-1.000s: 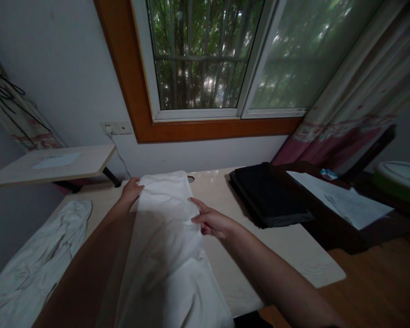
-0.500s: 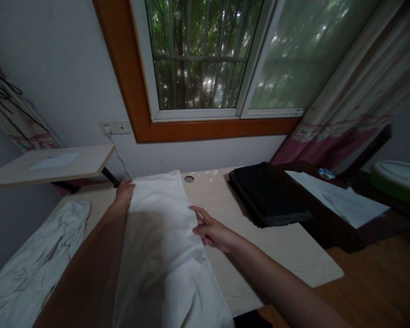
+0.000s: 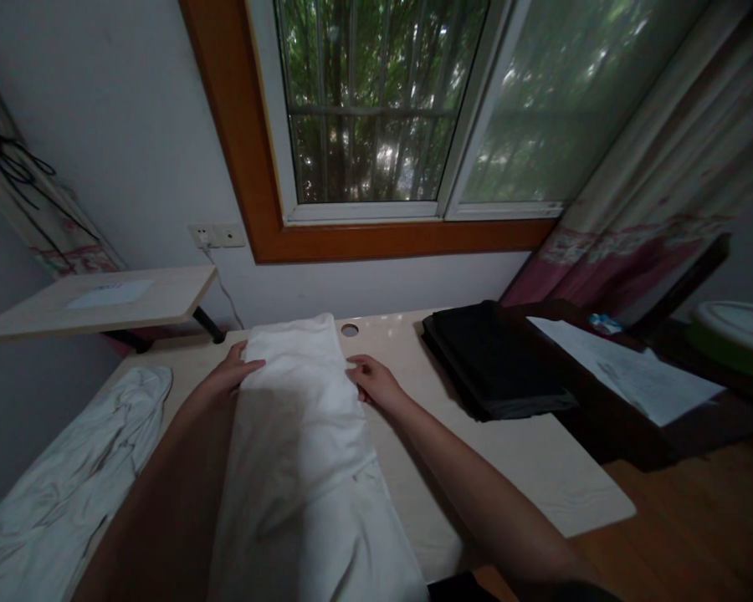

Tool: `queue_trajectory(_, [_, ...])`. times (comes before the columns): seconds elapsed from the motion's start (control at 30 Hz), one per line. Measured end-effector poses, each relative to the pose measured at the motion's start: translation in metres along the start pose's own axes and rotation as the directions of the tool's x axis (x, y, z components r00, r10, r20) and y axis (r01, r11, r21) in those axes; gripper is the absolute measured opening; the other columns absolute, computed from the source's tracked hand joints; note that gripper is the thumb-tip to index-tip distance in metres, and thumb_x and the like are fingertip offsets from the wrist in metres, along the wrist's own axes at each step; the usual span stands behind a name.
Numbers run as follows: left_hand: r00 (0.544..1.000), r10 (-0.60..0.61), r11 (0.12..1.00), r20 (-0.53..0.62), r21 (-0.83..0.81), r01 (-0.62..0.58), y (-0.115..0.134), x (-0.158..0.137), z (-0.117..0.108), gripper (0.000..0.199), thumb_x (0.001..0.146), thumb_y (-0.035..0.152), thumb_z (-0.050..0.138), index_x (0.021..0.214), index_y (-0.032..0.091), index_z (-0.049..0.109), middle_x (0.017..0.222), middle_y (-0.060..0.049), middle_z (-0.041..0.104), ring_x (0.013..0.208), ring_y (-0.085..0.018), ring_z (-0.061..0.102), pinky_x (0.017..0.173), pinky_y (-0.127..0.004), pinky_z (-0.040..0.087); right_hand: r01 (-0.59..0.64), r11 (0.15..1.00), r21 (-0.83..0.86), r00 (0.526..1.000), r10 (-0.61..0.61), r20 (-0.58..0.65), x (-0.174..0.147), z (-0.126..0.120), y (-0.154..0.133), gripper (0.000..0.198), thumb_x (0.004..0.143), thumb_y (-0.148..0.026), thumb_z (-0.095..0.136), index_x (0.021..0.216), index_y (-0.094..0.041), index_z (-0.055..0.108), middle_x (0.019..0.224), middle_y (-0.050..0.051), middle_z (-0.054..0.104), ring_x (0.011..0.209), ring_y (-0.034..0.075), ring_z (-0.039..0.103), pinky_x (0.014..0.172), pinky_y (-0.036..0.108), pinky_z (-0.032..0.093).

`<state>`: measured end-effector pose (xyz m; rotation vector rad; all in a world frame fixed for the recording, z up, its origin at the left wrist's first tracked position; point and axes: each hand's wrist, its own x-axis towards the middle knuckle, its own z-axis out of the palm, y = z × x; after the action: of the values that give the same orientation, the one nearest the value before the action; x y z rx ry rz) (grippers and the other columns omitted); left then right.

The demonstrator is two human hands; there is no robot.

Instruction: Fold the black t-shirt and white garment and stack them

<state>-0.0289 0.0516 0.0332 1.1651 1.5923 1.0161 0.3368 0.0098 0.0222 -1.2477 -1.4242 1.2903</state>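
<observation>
On the pale, wood-grained desk (image 3: 577, 468), under the window (image 3: 370, 159), a white cloth (image 3: 294, 435) lies lengthwise in a long folded strip, soft and matt, with low creases across it and a forearm's shadow down its left half. Its far end is nearly square and close to the desk's back edge; the near end runs out of view at the bottom.

The two hands are apart, one at each long edge near the far end. The left hand (image 3: 231, 370) lays its thumb on top of the cloth, while the right hand (image 3: 376, 383) has bent fingers against the other edge (whether either one pinches the fabric, I cannot tell).

A round hole (image 3: 350, 330) sits just beside the cloth's far right corner. From there a band of bare desk top shows between the cloth and a flat black stack of clothes (image 3: 495, 355), widening toward the rounded front corner, with the right forearm across it. On the left, room is tighter: the left forearm fills most of the gap before a wrinkled white garment (image 3: 69, 468), and the shelf (image 3: 163, 305) stands behind on dark legs.
</observation>
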Motion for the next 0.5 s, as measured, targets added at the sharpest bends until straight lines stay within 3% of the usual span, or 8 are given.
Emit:
queue_trajectory(0.17, [0.998,0.023,1.000,0.054,0.009,-0.023,-0.005,-0.010,-0.003,0.100,0.067,0.030,0.088,0.154,0.023,0.038,0.148,-0.018,0.057,0.122,-0.031,0.066,0.095,-0.036,0.057,-0.032,0.989,0.147,0.999,0.027,0.037,0.035,0.017,-0.009,0.066,0.069,-0.040,0.082,0.130,-0.023,0.061,0.077,-0.003,0.067,0.052,0.010,0.053,0.052,0.022,0.044])
queue_trajectory(0.33, [0.991,0.119,0.992,-0.064,-0.042,-0.121,0.003,0.013,0.015,0.088,0.071,0.017,0.080,0.151,0.023,0.043,0.147,-0.015,0.059,0.126,-0.028,0.064,0.102,-0.038,0.054,-0.018,0.989,0.144,0.999,0.023,-0.029,0.071,0.018,-0.016,0.060,0.066,-0.034,0.083,0.122,-0.022,0.067,0.090,0.003,0.072,0.067,0.017,0.063,0.063,0.029,0.051])
queue_trajectory(0.5, [0.982,0.109,0.990,-0.157,-0.073,-0.121,0.015,0.039,0.041,0.086,0.088,0.016,0.062,0.161,0.028,0.020,0.148,-0.015,0.057,0.124,-0.024,0.066,0.097,-0.036,0.057,0.016,0.987,0.159,0.993,0.003,-0.119,0.095,0.005,-0.017,0.054,0.072,-0.029,0.073,0.124,-0.024,0.064,0.099,0.002,0.073,0.081,0.017,0.065,0.076,0.029,0.052])
